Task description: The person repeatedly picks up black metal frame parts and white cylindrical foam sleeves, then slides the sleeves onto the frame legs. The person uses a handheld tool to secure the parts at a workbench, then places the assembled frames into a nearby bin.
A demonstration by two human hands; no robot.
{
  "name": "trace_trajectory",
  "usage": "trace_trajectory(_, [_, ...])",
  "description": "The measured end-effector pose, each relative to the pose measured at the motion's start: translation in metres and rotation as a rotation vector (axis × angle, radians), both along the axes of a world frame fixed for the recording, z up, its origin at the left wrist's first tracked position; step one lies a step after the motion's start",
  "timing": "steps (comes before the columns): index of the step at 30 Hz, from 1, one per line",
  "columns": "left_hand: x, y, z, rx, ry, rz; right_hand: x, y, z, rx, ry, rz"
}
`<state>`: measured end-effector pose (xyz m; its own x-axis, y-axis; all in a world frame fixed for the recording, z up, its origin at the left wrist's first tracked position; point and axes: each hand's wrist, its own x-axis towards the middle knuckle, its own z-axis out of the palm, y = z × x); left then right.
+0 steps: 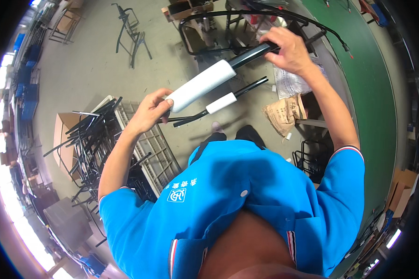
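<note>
A black metal tube [249, 56] with a thick white sleeve [203, 85] slants up from left to right in front of my chest. My left hand [152, 110] is closed round the sleeve's lower left end, its thumb on top. Near the tube's upper right end, my right hand [287, 49] wraps its fingers round the bare black part. Below it runs a second black tube [251, 87] with a shorter white sleeve [221, 103]. Whether the two tubes join behind my left hand is hidden.
Black tube frames [102, 144] lie heaped at the left beside a plastic crate-like grid [149, 146] and cardboard box [64, 139]. A large bent black frame [186, 35] is ahead. On the right are a brown paper sack [284, 116] and green floor [370, 111].
</note>
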<state>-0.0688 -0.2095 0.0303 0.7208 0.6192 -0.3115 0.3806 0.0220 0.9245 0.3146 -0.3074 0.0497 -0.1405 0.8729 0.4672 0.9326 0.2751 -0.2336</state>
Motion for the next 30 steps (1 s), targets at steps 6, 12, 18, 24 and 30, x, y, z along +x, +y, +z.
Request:
trace_trajectory(6, [-0.015, 0.017, -0.002, 0.496, 0.618, -0.158, -0.011, 0.050, -0.058, -0.045, 0.263, 0.086])
trace_trajectory(12, [0.025, 0.013, 0.014, 1.018, 0.376, 0.063, -0.019, 0.090, -0.062, -0.103, 0.261, 0.205])
trace_trajectory(18, [0.007, 0.008, -0.022, 0.747, 0.610, 0.198, 0.025, 0.119, -0.064, -0.126, 0.336, 0.240])
trace_trajectory(24, [0.039, 0.000, 0.009, 0.770, 0.764, 0.220, 0.078, 0.198, -0.067, -0.092, 0.149, 0.394])
trace_trajectory(30, [0.092, 0.043, 0.064, 0.672, 1.003, 0.125, 0.096, 0.255, -0.087, -0.358, -0.084, 0.347])
